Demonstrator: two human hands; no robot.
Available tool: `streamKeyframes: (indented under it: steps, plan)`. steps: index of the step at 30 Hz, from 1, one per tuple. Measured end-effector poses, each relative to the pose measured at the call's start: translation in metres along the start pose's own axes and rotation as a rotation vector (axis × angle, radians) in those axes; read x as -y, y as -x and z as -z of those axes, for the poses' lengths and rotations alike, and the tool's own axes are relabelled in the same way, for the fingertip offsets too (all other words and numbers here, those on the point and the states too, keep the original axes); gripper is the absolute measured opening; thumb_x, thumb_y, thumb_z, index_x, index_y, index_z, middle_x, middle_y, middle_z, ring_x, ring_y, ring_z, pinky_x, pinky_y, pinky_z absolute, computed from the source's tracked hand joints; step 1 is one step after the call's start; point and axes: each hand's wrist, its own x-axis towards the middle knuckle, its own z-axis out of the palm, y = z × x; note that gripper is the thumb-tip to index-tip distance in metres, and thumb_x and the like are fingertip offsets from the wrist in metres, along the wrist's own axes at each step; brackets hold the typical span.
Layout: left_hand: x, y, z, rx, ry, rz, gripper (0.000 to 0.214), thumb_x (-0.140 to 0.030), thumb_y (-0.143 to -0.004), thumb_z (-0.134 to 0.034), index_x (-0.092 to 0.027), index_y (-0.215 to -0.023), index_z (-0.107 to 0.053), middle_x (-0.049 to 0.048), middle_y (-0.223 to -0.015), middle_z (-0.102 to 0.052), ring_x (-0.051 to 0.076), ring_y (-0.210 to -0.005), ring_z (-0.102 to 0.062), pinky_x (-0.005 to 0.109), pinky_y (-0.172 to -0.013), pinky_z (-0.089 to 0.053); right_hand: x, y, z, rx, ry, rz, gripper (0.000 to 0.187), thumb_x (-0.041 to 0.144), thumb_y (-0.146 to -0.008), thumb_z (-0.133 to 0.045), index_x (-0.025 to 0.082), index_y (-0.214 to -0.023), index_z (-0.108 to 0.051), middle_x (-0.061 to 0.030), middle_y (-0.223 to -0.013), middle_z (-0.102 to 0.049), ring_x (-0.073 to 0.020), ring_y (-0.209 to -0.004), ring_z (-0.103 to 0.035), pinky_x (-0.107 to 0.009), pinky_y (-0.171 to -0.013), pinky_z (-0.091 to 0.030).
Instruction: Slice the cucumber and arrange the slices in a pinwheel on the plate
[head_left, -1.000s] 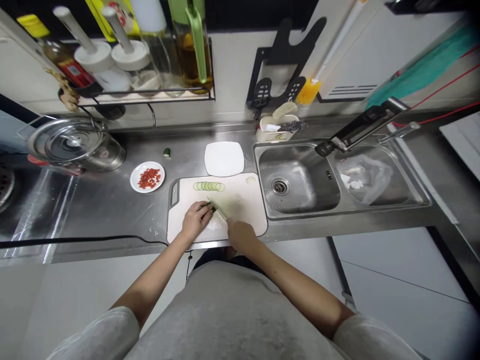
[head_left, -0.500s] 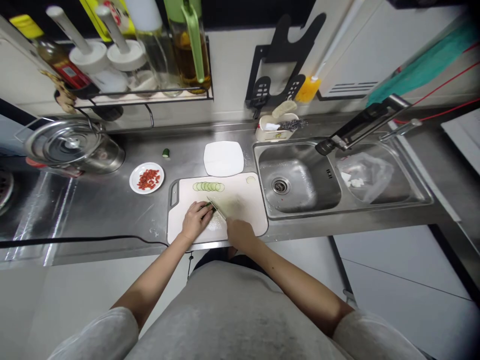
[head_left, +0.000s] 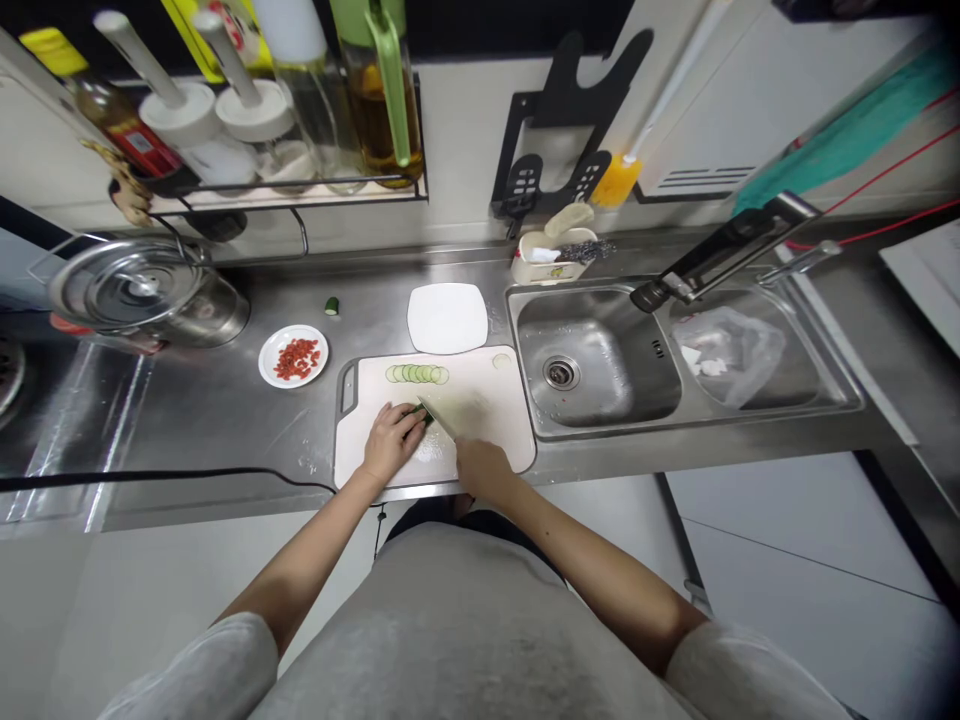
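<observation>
A pale cutting board (head_left: 487, 385) lies on the steel counter by the sink. My left hand (head_left: 390, 440) is curled over a short piece of cucumber (head_left: 421, 413) and holds it down on the board. My right hand (head_left: 482, 470) grips the handle of a knife (head_left: 438, 418), whose blade rests against the cucumber next to my left fingertips. A row of cucumber slices (head_left: 417, 373) lies along the board's far edge. One more slice (head_left: 501, 360) sits at the far right corner.
A white square plate (head_left: 447, 317) stands behind the board. A small round dish of red bits (head_left: 294, 356) and a cucumber end (head_left: 331, 306) lie to the left. A lidded steel pot (head_left: 142, 290) stands far left. The sink (head_left: 600, 365) is at the right.
Both hands stay at the same spot on the board; the knife blade has shifted only slightly against the cucumber.
</observation>
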Motion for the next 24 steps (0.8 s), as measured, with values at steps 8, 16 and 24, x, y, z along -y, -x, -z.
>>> streamKeyframes:
  steps: [8,16,24]
  plan:
    - [-0.0001,0.0,0.0007,0.012,-0.004,0.019,0.025,-0.032,-0.092,-0.05,-0.025,-0.108,-0.067,0.0061,-0.11,-0.065,0.018,-0.101,-0.061,0.045,-0.108,-0.035,-0.0001,-0.002,0.0004,0.001,-0.007,0.003,0.032,0.015,-0.091,-0.039,0.013,-0.118,-0.056,-0.0147,-0.1,-0.068,-0.0233,-0.101,-0.065,-0.03,-0.081,-0.048]
    - [0.0009,0.0,0.0,0.012,-0.002,0.009,0.025,-0.032,-0.092,-0.05,-0.025,-0.108,-0.067,0.0063,-0.11,-0.066,0.019,-0.101,-0.062,0.046,-0.108,-0.035,0.0,-0.0019,-0.0006,0.018,-0.026,-0.011,0.033,0.014,-0.091,-0.037,0.013,-0.119,-0.056,-0.0155,-0.101,-0.068,-0.0237,-0.103,-0.064,-0.031,-0.082,-0.048]
    - [0.0016,0.0005,-0.0004,-0.008,-0.002,0.0,0.024,-0.032,-0.092,-0.05,-0.026,-0.108,-0.067,0.0061,-0.11,-0.066,0.019,-0.1,-0.062,0.046,-0.108,-0.035,0.0,-0.0079,-0.0081,0.023,-0.051,-0.024,0.033,0.015,-0.091,-0.037,0.012,-0.12,-0.054,-0.0156,-0.105,-0.067,-0.0229,-0.103,-0.064,-0.031,-0.083,-0.047]
